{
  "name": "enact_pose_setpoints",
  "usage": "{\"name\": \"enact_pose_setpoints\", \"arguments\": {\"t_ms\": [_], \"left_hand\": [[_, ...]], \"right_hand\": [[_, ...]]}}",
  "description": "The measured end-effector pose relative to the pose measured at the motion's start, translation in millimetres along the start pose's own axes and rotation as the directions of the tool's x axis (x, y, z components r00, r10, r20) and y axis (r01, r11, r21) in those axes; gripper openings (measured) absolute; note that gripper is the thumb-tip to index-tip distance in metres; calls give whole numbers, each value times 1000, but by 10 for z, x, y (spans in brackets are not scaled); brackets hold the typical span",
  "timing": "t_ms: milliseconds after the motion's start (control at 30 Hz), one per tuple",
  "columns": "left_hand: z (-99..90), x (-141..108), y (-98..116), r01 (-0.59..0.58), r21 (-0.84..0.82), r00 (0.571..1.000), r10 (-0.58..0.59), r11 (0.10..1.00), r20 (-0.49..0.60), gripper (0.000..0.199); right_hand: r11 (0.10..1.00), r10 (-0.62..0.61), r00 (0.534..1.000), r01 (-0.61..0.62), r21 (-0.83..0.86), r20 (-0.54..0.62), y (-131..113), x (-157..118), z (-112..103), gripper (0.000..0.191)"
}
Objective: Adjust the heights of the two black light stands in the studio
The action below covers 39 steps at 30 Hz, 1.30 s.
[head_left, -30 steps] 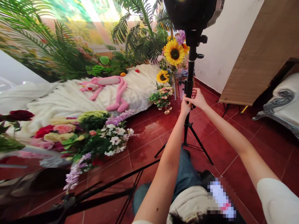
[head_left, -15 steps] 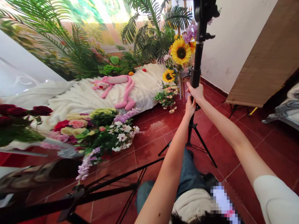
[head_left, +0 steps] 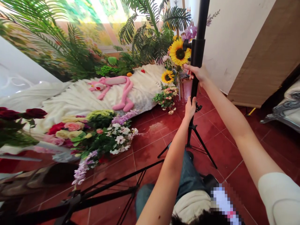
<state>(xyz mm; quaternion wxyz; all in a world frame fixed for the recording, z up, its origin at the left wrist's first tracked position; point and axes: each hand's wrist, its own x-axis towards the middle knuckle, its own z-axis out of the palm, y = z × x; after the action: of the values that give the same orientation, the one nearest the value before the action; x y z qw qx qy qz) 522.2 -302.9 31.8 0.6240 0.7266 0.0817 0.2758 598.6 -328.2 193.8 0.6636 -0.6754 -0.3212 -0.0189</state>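
Note:
In front of me stands a black light stand (head_left: 197, 53) on spread tripod legs, its pole upright and running out of the top of the view. My left hand (head_left: 191, 107) is closed round the lower part of the pole, just above a joint with a knob (head_left: 198, 108). Higher up, my right hand (head_left: 199, 74) grips the pole right below a thick black collar. Some of its fingers show on the pole's left side; the rest are hidden behind it. Two clamp knobs on the collar overlap a sunflower (head_left: 180, 53) in the background.
Another black stand (head_left: 105, 193) lies across the lower left. White fabric (head_left: 145, 84) bears a pink plush toy (head_left: 117, 81). Artificial flowers (head_left: 93, 134) stand before it, palm fronds (head_left: 152, 18) behind. A brown panel (head_left: 255, 59) and ornate silver furniture (head_left: 281, 109) are at right.
My right hand has moved up the stand, and the upper pole has risen with it. The head of the stand has left the top of the view. My left hand has stayed low.

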Motion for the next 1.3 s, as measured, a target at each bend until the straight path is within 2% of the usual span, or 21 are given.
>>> {"name": "enact_pose_setpoints", "arguments": {"t_ms": [133, 200, 267, 333, 400, 500, 567, 633, 700, 767, 833, 933, 1033, 1133, 1233, 1300], "left_hand": [[35, 21, -94, -24, 6, 999, 25, 1000, -39, 64], [43, 34, -122, -27, 10, 999, 28, 1000, -41, 62], [42, 45, -132, -33, 13, 999, 33, 999, -37, 58], [37, 51, -129, -42, 19, 999, 43, 999, -25, 54], [31, 52, -119, -45, 21, 999, 46, 999, -20, 53], [27, 48, -112, -46, 20, 998, 47, 999, -31, 52], [29, 46, -118, -62, 24, 997, 63, 998, -33, 51], [32, 44, -132, -76, 17, 997, 76, 997, -28, 49], [32, 45, -144, -74, -7, 997, 74, 997, -20, 49], [26, 48, -145, -69, -14, 998, 69, 998, -11, 48], [13, 52, -132, -64, 7, 998, 64, 998, -3, 45], [-9, 52, -104, -43, 32, 999, 43, 999, 11, 44], [-19, 45, -92, -31, 26, 999, 30, 999, 27, 46], [-17, 34, -98, -40, 12, 999, 39, 999, 37, 49], [-9, 27, -101, -21, 11, 999, 21, 1000, 24, 47], [-10, 27, -93, 2, 13, 1000, -2, 1000, 16, 41]], "right_hand": [[970, -154, 988, 147, -193, -22, 120, -51, -73, 42], [918, -258, 966, 244, -313, -4, 190, -177, -179, 46], [865, -312, 950, 297, -405, 30, 255, -390, -317, 51], [831, -306, 949, 304, -466, 73, 314, -676, -460, 51], [790, -278, 949, 312, -528, 146, 374, -996, -585, 42], [672, -228, 924, 377, -637, 307, 480, -1428, -706, 28], [584, -184, 905, 415, -698, 385, 563, -1631, -729, 27], [532, -151, 912, 401, -746, 382, 648, -1754, -708, 28], [566, -145, 946, 320, -760, 290, 728, -1809, -650, 28], [695, -145, 980, 197, -692, 133, 795, -1819, -571, 30], [841, -118, 993, 85, -534, -27, 856, -1800, -485, 30], [955, -21, 985, -30, -294, -169, 959, -1745, -354, 27], [991, 103, 961, -121, -56, -256, 1091, -1670, -213, 23], [963, 248, 906, -191, 191, -344, 1208, -1593, -76, 20], [925, 330, 842, -198, 325, -427, 1259, -1536, 22, 21], [918, 337, 824, -180, 353, -456, 1265, -1516, 56, 21]]}}
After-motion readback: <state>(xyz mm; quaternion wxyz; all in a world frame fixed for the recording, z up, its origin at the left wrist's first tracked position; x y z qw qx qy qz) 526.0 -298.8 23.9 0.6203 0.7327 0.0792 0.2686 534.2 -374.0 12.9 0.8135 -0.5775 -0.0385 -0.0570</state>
